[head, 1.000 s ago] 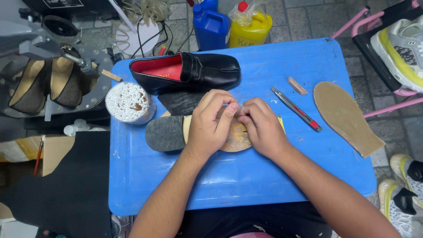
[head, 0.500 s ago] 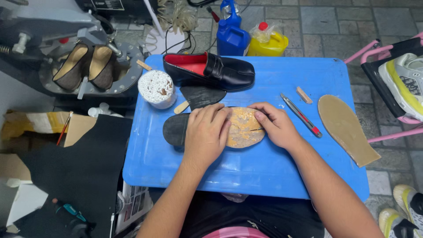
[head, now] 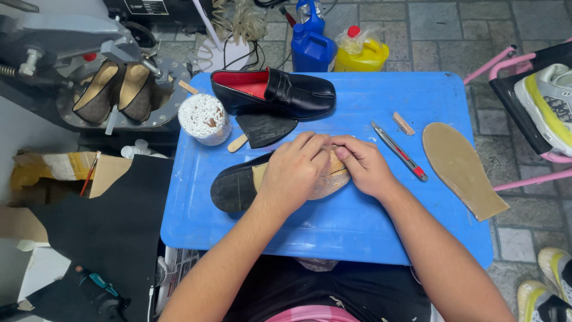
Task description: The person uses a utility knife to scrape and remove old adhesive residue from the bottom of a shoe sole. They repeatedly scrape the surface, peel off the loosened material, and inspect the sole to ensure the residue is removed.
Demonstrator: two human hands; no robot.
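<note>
A shoe lies sole-up (head: 235,188) on the blue table (head: 357,226), its heel black and its forepart tan. My left hand (head: 293,173) presses down over the middle of that sole, fingers curled toward the toe end. My right hand (head: 361,164) grips the toe end of the same sole from the right, fingertips meeting those of the left hand. A black loafer with red lining (head: 274,92) stands behind my hands. A black rubber sole piece (head: 265,128) lies just in front of the loafer.
A red-and-grey utility knife (head: 399,151), a small wooden block (head: 404,123) and a tan insole (head: 462,167) lie to the right. A white pot (head: 204,118) stands at left. A blue bottle (head: 313,45) and a yellow bottle (head: 360,53) stand behind the table. A shoe press (head: 116,89) holds two shoes.
Both hands have drawn together over the toe end of the upturned sole; half a second ago they were spread wider on it. The camera view has shifted slightly.
</note>
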